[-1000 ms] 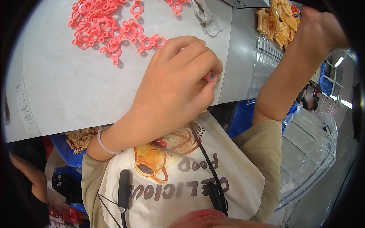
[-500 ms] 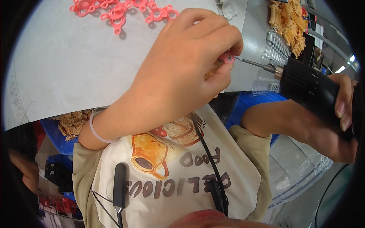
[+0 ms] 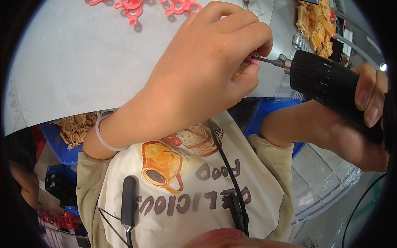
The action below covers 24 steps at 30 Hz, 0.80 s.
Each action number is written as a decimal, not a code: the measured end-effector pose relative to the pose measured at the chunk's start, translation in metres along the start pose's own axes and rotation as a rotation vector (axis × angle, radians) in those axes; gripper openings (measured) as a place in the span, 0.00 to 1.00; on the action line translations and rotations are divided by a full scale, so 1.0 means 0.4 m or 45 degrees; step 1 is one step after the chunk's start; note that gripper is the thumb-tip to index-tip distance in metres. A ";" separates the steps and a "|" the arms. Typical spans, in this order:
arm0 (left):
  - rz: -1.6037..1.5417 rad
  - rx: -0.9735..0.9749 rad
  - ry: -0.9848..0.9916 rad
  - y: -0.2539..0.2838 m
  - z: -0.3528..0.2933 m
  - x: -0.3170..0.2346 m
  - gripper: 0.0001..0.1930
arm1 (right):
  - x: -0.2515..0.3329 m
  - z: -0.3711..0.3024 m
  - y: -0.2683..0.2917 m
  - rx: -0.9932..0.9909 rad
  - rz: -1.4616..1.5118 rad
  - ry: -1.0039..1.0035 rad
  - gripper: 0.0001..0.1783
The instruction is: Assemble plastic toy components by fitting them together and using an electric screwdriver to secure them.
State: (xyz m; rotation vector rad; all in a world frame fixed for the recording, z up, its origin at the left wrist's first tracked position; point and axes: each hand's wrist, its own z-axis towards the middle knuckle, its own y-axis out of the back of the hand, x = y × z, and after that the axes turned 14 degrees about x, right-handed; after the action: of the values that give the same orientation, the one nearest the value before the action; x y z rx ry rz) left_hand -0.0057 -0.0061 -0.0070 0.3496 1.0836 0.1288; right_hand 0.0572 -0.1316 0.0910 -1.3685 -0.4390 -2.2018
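My left hand (image 3: 211, 58) is closed in a pinch on a small pink plastic part (image 3: 257, 57), whose far side the fingers hide. A bit of yellow-orange plastic (image 3: 235, 75) shows between thumb and palm. In my right hand (image 3: 368, 97) is a black electric screwdriver (image 3: 324, 76), lying almost level and pointing left. Its thin bit overlaps the pink part between the left fingertips; how deep the tip sits cannot be made out. Several pink ring-shaped parts (image 3: 133, 9) lie on the grey table (image 3: 78, 62) beyond the left hand.
Yellow plastic parts (image 3: 316, 25) are heaped at the far right, beside a clear tray (image 3: 295, 78). Tan pieces fill a blue bin (image 3: 62, 151) below the table edge on the left. A clear plastic container (image 3: 322, 182) stands lower right. A black cable (image 3: 225, 159) hangs down my shirt.
The screwdriver has shifted left, and its bit now reaches over the pink part rather than to its edge. My left hand has moved slightly right and up in the picture.
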 end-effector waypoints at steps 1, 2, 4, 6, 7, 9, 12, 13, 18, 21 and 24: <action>-0.007 0.067 0.072 0.014 0.003 -0.013 0.12 | 0.001 0.003 0.009 0.002 0.000 -0.001 0.11; -0.014 0.135 0.143 0.022 0.005 -0.020 0.13 | 0.010 0.013 0.020 0.004 0.000 -0.003 0.11; 0.017 0.146 0.141 0.022 0.006 -0.020 0.13 | 0.001 0.007 0.015 0.007 -0.002 -0.005 0.11; 0.048 0.158 0.139 0.019 0.008 -0.020 0.13 | 0.007 0.008 0.016 0.009 -0.005 -0.007 0.11; 0.092 0.147 0.124 0.015 0.010 -0.019 0.13 | 0.001 0.009 0.008 0.009 -0.007 -0.008 0.11; 0.136 0.135 0.110 0.014 0.011 -0.019 0.13 | 0.000 0.010 0.006 0.010 -0.010 -0.010 0.11; 0.112 0.137 0.121 0.013 0.008 -0.018 0.13 | 0.001 0.007 0.001 0.007 -0.013 -0.016 0.11; 0.075 0.138 0.137 0.011 0.006 -0.014 0.13 | 0.011 0.007 0.010 0.007 -0.015 -0.017 0.11; 0.066 0.156 0.127 0.018 0.010 -0.019 0.14 | -0.002 0.007 0.001 0.000 -0.027 -0.021 0.11; 0.044 0.149 0.126 0.005 0.001 -0.008 0.14 | -0.003 0.007 0.003 0.005 -0.025 -0.028 0.11; 0.036 -0.101 -0.034 -0.022 -0.010 0.012 0.13 | -0.009 0.006 -0.014 0.014 -0.022 -0.030 0.11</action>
State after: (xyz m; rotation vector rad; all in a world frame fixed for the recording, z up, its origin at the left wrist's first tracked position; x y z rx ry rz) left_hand -0.0075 -0.0122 -0.0158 0.2944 1.0442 0.1911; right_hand 0.0570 -0.1249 0.0889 -1.3914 -0.4724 -2.1958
